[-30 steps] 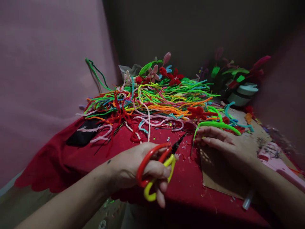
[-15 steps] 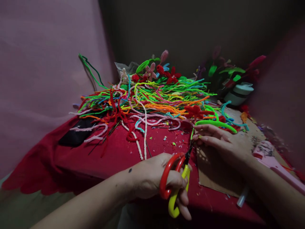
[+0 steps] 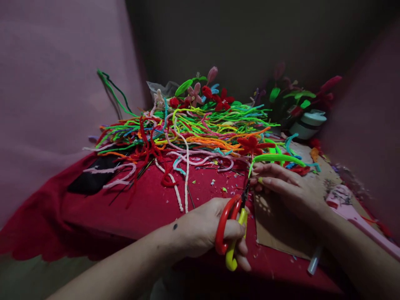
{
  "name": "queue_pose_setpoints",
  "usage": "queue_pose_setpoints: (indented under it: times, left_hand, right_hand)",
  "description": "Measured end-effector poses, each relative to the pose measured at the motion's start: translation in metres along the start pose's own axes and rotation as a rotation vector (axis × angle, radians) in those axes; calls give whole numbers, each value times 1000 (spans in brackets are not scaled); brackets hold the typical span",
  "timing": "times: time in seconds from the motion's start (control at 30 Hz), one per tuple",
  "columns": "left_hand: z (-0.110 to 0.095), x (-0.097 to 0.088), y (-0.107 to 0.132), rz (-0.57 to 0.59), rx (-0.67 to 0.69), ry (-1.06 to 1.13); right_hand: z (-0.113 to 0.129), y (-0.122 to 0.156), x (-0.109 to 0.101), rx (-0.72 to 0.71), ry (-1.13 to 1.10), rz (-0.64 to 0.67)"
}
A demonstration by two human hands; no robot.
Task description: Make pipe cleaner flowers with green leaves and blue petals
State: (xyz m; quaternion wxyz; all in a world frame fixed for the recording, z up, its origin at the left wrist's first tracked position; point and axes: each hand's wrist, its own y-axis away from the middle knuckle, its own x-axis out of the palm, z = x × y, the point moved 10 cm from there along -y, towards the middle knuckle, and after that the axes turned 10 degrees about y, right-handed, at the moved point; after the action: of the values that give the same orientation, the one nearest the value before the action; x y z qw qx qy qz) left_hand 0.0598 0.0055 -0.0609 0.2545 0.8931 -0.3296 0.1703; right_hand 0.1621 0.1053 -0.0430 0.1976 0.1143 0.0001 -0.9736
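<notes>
My left hand (image 3: 206,227) is closed around the handles of a pair of scissors (image 3: 229,241), one loop red and the other yellow. Their dark blades point up and away and look nearly closed at the lower end of a bright green pipe cleaner (image 3: 275,158). That pipe cleaner bends into a long leaf shape lying over my right hand (image 3: 284,183), which pinches it near the bend. A red pipe-cleaner flower (image 3: 251,145) stands just behind my right fingertips; whether it joins the green piece I cannot tell.
A heap of coloured pipe cleaners (image 3: 200,129) spreads across the red cloth (image 3: 131,216), with finished flowers (image 3: 193,95) behind. At right are cardboard (image 3: 275,233), a pink glue gun (image 3: 353,212), a clear stick (image 3: 315,260) and a pale lidded container (image 3: 309,124). A black flat object (image 3: 89,179) lies left.
The scissor handles have drawn closer together as my left fingers squeezed. The green leaf shape has flattened slightly, and the whole view has shifted a little.
</notes>
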Motion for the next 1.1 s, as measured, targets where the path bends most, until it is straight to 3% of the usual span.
queue_pose_setpoints:
  times: [0.4, 0.8, 1.1]
  left_hand:
    - [-10, -3, -1, -91, 23, -22]
    - [-4, -10, -3, -102, -11, 50]
    - [1, -20, -1, -78, -77, 27]
  right_hand:
    - [10, 1, 1, -43, 319, 50]
    - [1, 1, -4, 0, 255, 25]
    - [-1, -3, -9, 46, -103, -44]
